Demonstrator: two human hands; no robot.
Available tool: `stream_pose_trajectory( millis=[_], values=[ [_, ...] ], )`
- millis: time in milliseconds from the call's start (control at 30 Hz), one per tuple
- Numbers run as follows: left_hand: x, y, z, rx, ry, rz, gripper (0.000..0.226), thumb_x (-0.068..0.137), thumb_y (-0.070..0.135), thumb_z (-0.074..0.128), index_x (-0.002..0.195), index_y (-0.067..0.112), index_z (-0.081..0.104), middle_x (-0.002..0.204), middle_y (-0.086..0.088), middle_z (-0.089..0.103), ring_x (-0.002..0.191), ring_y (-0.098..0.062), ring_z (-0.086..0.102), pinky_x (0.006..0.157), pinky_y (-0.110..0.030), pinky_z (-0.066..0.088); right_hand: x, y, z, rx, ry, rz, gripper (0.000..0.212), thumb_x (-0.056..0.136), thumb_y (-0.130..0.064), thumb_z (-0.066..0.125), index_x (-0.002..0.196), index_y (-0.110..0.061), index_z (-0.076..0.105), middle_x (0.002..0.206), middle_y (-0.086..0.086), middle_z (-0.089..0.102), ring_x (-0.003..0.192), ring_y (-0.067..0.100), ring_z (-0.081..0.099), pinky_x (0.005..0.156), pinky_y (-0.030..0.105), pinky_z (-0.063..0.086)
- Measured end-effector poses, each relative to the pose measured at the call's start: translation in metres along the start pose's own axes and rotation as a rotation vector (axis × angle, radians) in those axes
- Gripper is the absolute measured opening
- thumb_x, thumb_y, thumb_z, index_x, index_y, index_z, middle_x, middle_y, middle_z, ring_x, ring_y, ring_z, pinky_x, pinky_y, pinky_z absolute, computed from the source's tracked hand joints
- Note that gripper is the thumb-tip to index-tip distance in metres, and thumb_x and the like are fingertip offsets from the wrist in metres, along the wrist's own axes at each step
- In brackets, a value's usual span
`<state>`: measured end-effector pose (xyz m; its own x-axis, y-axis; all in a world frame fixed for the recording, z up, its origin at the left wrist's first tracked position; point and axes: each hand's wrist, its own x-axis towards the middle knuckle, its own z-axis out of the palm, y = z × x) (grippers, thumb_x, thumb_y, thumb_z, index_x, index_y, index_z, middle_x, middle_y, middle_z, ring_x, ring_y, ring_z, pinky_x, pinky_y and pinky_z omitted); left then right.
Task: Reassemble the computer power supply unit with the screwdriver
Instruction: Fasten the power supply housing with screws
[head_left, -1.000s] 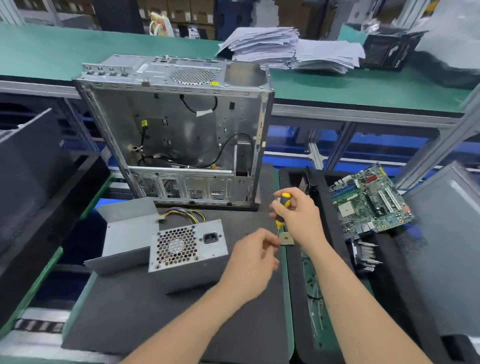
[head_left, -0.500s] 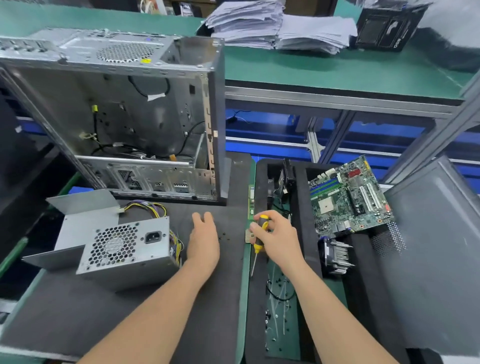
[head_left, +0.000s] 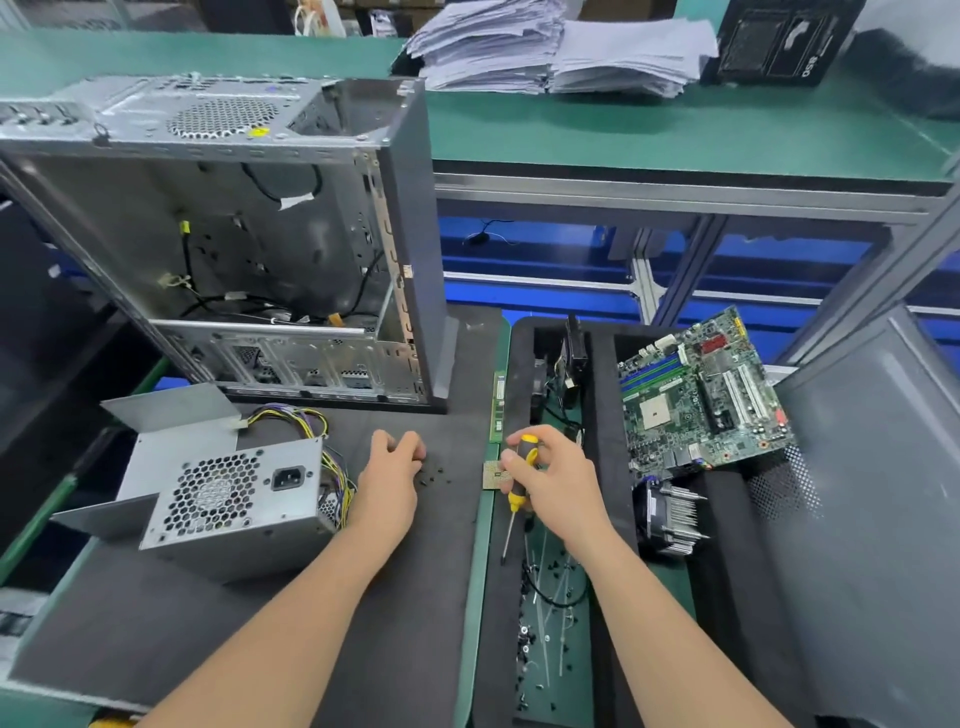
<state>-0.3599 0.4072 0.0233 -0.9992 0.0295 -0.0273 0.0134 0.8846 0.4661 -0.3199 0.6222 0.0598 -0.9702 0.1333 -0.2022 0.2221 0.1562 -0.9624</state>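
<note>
The grey power supply unit (head_left: 234, 493) lies on the dark mat at the left, fan grille and socket facing me, coloured wires (head_left: 306, 421) trailing from its back. Its bent metal cover (head_left: 171, 415) leans behind it. My right hand (head_left: 550, 483) grips a yellow-and-black screwdriver (head_left: 517, 493), shaft pointing down toward me. My left hand (head_left: 389, 478) rests on the mat with fingers curled over several small black screws (head_left: 434, 475). Whether it pinches one is hidden.
An open, empty computer case (head_left: 249, 244) stands behind the power supply. A small CPU chip (head_left: 491, 474) lies by my right thumb. A RAM stick (head_left: 498, 405), motherboard (head_left: 701, 395), heatsink (head_left: 670, 519) and loose screws (head_left: 540, 623) sit in the black tray at the right. A side panel (head_left: 872, 493) leans far right.
My left hand moved from flat on the mat to curl its fingers over the loose screws. My right hand kept hold of the screwdriver, its shaft still pointing down.
</note>
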Motion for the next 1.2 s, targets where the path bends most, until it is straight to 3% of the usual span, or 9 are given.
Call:
stream_pose_trajectory(
  millis=[133, 267, 367, 500, 633, 733, 833, 1000, 1200],
  values=[
    [0.001, -0.002, -0.002, 0.01, -0.021, 0.014, 0.012, 0.101, 0.008, 0.054, 0.094, 0.016, 0.053, 0.104, -0.003, 0.038, 0.075, -0.032, 0.053, 0.074, -0.046, 0.053, -0.001, -0.003, 0.0, 0.015, 0.001, 0.009, 0.008, 0.1, -0.014, 0.068, 0.104, -0.021, 0.067, 0.087, 0.02, 0.073, 0.072, 0.025, 0.074, 0.055, 0.029, 0.056],
    [-0.001, 0.002, -0.003, 0.056, -0.056, -0.007, 0.014, 0.101, 0.002, 0.05, 0.096, 0.015, 0.046, 0.109, -0.002, 0.033, 0.073, -0.03, 0.05, 0.068, -0.041, 0.043, -0.003, -0.008, 0.002, 0.045, 0.016, -0.011, 0.008, 0.1, -0.012, 0.069, 0.105, -0.018, 0.068, 0.093, 0.02, 0.074, 0.071, 0.021, 0.076, 0.068, 0.047, 0.066],
    [-0.004, 0.007, -0.003, -0.012, 0.031, 0.003, 0.02, 0.096, -0.009, 0.046, 0.094, 0.011, 0.045, 0.107, -0.006, 0.039, 0.076, -0.033, 0.047, 0.068, -0.04, 0.038, -0.003, -0.014, 0.005, 0.1, 0.067, -0.044, 0.006, 0.101, -0.013, 0.068, 0.106, -0.014, 0.066, 0.095, 0.019, 0.074, 0.077, 0.021, 0.079, 0.08, 0.054, 0.065],
    [-0.005, 0.021, -0.021, -0.371, 0.204, -0.09, 0.017, 0.102, 0.002, 0.047, 0.107, 0.011, 0.061, 0.101, -0.006, 0.06, 0.092, -0.026, 0.061, 0.081, -0.034, 0.044, -0.006, -0.029, 0.009, 0.272, 0.203, -0.138, 0.009, 0.102, -0.016, 0.068, 0.104, -0.01, 0.061, 0.09, 0.015, 0.077, 0.088, 0.025, 0.08, 0.08, 0.052, 0.066],
    [-0.016, 0.042, -0.048, -0.801, 0.187, -0.206, 0.022, 0.105, 0.015, 0.054, 0.104, 0.027, 0.072, 0.09, 0.0, 0.072, 0.078, -0.003, 0.07, 0.076, -0.025, 0.052, -0.011, -0.057, 0.016, 0.562, 0.261, -0.256, 0.014, 0.106, -0.015, 0.064, 0.108, -0.004, 0.055, 0.096, 0.018, 0.077, 0.099, 0.035, 0.078, 0.079, 0.048, 0.066],
    [-0.022, 0.05, -0.072, -1.331, 0.161, -0.333, 0.009, 0.101, 0.006, 0.063, 0.108, 0.006, 0.069, 0.091, -0.01, 0.074, 0.081, -0.012, 0.075, 0.077, -0.024, 0.058, -0.017, -0.084, 0.024, 0.734, 0.238, -0.321, 0.012, 0.107, -0.015, 0.062, 0.111, -0.008, 0.053, 0.101, 0.022, 0.076, 0.102, 0.042, 0.077, 0.081, 0.045, 0.065],
    [-0.031, 0.046, -0.099, -1.696, 0.064, -0.339, 0.015, 0.099, 0.001, 0.063, 0.113, -0.004, 0.064, 0.088, -0.007, 0.077, 0.095, -0.022, 0.077, 0.081, -0.023, 0.06, -0.023, -0.106, 0.038, 0.781, 0.204, -0.371, 0.009, 0.107, -0.015, 0.061, 0.109, -0.01, 0.053, 0.103, 0.023, 0.076, 0.104, 0.043, 0.075, 0.083, 0.046, 0.064],
    [-0.043, 0.023, -0.133, -1.908, -0.002, -0.3, 0.029, 0.089, 0.013, 0.068, 0.114, -0.001, 0.064, 0.095, -0.008, 0.077, 0.104, -0.023, 0.075, 0.081, -0.023, 0.06, -0.029, -0.13, 0.069, 0.763, 0.147, -0.417, 0.015, 0.106, -0.013, 0.062, 0.116, -0.007, 0.052, 0.099, 0.017, 0.076, 0.103, 0.042, 0.076, 0.085, 0.05, 0.064],
    [-0.045, -0.017, -0.157, -1.814, 0.009, -0.272, 0.025, 0.087, 0.019, 0.071, 0.105, 0.002, 0.07, 0.096, -0.011, 0.077, 0.103, -0.022, 0.076, 0.081, -0.022, 0.059, -0.035, -0.144, 0.117, 0.688, 0.086, -0.465, 0.015, 0.106, -0.008, 0.061, 0.116, -0.005, 0.051, 0.101, 0.028, 0.073, 0.103, 0.039, 0.077, 0.082, 0.042, 0.065]
  ],
)
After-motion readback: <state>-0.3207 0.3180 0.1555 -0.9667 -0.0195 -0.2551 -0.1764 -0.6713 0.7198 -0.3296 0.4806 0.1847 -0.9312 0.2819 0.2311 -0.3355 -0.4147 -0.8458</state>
